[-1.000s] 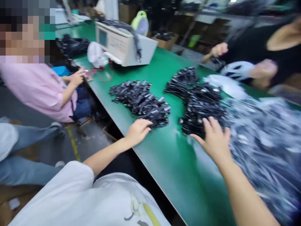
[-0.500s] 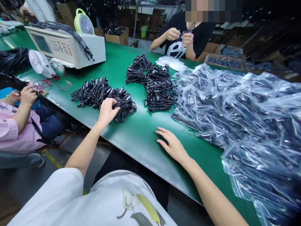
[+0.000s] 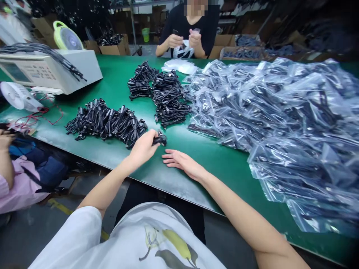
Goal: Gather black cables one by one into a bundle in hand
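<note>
My left hand (image 3: 144,147) is closed around a small coiled black cable bundle (image 3: 160,139), held just above the green table (image 3: 196,149), right of a long heap of black cable bundles (image 3: 106,122). My right hand (image 3: 181,162) lies flat and open on the table, fingers pointing left, just under the held bundle. A second heap of black cable bundles (image 3: 162,93) lies farther back. To the right spreads a big pile of cables in clear plastic bags (image 3: 280,119).
A white test instrument (image 3: 47,69) with cables draped over it and a small white fan (image 3: 17,97) stand at the back left. A person in black (image 3: 190,30) works across the table. Another person in pink (image 3: 17,186) sits at the left edge.
My left hand has lifted one cable bundle out of the near heap and drawn it right. My right hand slid left toward it. The view turned further right.
</note>
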